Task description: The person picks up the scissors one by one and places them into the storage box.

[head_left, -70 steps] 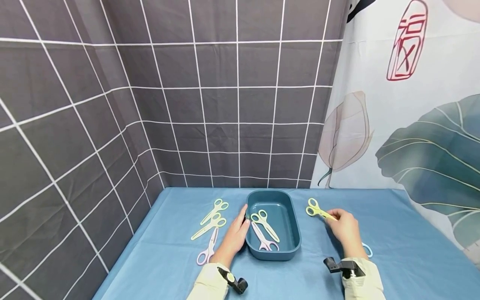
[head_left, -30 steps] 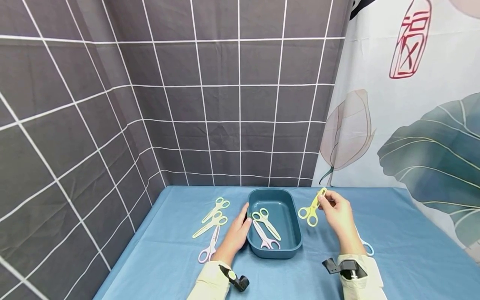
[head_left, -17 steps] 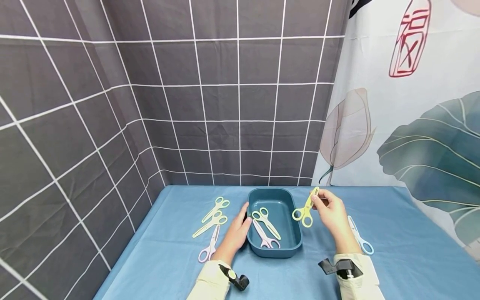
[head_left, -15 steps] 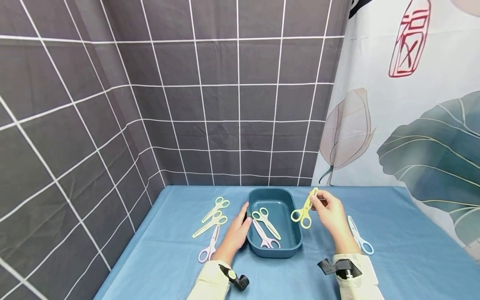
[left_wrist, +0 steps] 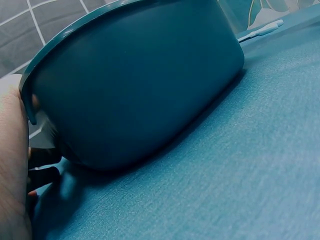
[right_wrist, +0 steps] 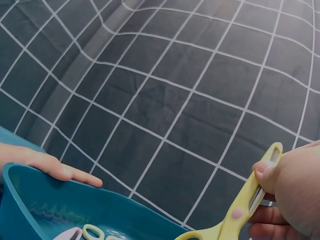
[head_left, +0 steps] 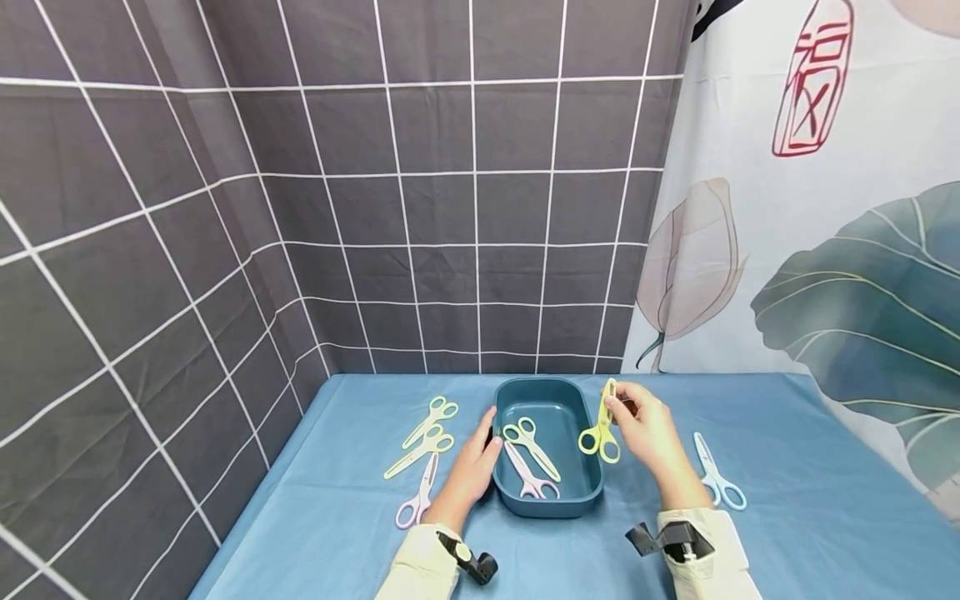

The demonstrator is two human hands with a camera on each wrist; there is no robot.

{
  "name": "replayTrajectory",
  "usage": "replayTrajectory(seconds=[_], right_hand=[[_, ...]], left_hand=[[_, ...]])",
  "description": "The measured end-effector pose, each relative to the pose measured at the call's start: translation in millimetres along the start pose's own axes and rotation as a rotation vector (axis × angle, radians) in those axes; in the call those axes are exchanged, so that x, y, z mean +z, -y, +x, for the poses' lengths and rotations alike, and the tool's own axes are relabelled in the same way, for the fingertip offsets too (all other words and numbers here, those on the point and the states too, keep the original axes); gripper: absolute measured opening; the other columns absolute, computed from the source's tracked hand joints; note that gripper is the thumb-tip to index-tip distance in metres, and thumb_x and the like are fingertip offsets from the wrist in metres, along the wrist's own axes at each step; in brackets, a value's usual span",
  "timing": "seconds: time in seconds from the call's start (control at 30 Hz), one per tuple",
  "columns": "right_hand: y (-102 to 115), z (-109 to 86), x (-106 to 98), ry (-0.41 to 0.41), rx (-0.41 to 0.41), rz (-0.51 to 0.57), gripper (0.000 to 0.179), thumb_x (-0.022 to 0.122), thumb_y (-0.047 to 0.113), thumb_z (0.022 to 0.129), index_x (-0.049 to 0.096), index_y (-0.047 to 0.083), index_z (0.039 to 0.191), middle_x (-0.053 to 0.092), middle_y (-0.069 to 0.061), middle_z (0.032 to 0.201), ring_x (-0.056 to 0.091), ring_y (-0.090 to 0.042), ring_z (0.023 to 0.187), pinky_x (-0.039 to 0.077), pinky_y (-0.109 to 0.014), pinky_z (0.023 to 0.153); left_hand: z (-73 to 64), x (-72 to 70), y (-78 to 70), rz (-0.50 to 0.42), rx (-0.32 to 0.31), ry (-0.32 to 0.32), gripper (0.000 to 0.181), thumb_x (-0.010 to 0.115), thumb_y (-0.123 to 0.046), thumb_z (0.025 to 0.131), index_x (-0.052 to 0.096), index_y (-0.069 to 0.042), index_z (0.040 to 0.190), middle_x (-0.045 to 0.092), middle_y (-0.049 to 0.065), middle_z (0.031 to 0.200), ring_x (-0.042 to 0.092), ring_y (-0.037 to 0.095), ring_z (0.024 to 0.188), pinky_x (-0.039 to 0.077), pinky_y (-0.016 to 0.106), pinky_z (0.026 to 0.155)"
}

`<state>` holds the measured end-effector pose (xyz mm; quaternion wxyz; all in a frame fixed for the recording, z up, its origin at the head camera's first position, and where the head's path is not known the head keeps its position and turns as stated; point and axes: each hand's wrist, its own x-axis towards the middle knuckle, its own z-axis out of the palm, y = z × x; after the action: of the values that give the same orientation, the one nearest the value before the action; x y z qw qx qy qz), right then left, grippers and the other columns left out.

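My right hand (head_left: 648,429) pinches yellow scissors (head_left: 602,429) by the blade end, handle loops hanging down over the right rim of a teal box (head_left: 555,508). The right wrist view shows thumb and fingers on the blades of these scissors (right_wrist: 239,212). My left hand (head_left: 472,467) rests along the box's left wall with its fingers straight. In the left wrist view that hand (left_wrist: 12,165) is beside the box wall (left_wrist: 140,90), partly cut off by the frame. Inside the box lie pale green scissors (head_left: 536,454) and pinkish-purple scissors (head_left: 528,479).
Left of the box, two pale green scissors (head_left: 433,410) (head_left: 420,450) and purple scissors (head_left: 420,496) lie on the blue cloth (head_left: 300,517). Light blue scissors (head_left: 718,479) lie to the right of my right forearm. A grey gridded curtain (head_left: 442,208) stands behind.
My right hand has lifted the yellow scissors off the cloth, turned them loops down and carried them left to the box's rim. The left hand has stayed at the box.
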<state>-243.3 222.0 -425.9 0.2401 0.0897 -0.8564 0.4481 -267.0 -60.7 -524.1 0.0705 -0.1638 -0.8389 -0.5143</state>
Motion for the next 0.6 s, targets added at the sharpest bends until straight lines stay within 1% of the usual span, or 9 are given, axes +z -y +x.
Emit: replayTrajectory(seconds=[0.17, 0.3, 0.43, 0.6], right_hand=[[3.9, -0.7, 0.3, 0.044, -0.090, -0.051, 0.011, 0.063, 0.003, 0.097, 0.070, 0.001, 0.105, 0.066, -0.007, 0.090, 0.060, -0.008, 0.072, 0.052, -0.025, 0.065], [6.7, -0.6, 0.0, 0.099, -0.119, -0.034, 0.009, 0.061, 0.002, 0.098, 0.070, 0.002, 0.102, 0.061, -0.004, 0.089, 0.055, -0.006, 0.073, 0.049, -0.026, 0.066], [8.7, -1.0, -1.2, 0.153, -0.098, -0.012, 0.010, 0.059, 0.002, 0.099, 0.068, 0.004, 0.101, 0.059, -0.002, 0.088, 0.053, -0.008, 0.074, 0.047, -0.026, 0.066], [10.8, -1.6, -2.6, 0.248, -0.035, 0.014, 0.010, 0.056, 0.006, 0.102, 0.066, 0.005, 0.101, 0.058, -0.001, 0.083, 0.053, -0.012, 0.075, 0.046, -0.028, 0.067]], left_hand=[[0.7, -0.1, 0.6, -0.002, 0.008, -0.001, 0.055, 0.044, -0.022, 0.106, 0.032, -0.014, 0.159, 0.040, 0.023, 0.155, 0.039, 0.041, 0.143, 0.029, 0.057, 0.117], [1.5, 0.0, 0.3, -0.005, 0.007, -0.003, 0.056, 0.044, -0.022, 0.106, 0.032, -0.014, 0.159, 0.040, 0.023, 0.156, 0.038, 0.041, 0.143, 0.029, 0.056, 0.117], [1.6, 0.0, -0.2, -0.007, 0.003, 0.000, 0.056, 0.044, -0.022, 0.106, 0.032, -0.014, 0.160, 0.040, 0.023, 0.156, 0.038, 0.040, 0.143, 0.029, 0.056, 0.117], [0.8, 0.5, -0.3, -0.011, 0.005, -0.004, 0.055, 0.044, -0.021, 0.106, 0.032, -0.013, 0.159, 0.040, 0.023, 0.155, 0.038, 0.041, 0.143, 0.029, 0.056, 0.117]])
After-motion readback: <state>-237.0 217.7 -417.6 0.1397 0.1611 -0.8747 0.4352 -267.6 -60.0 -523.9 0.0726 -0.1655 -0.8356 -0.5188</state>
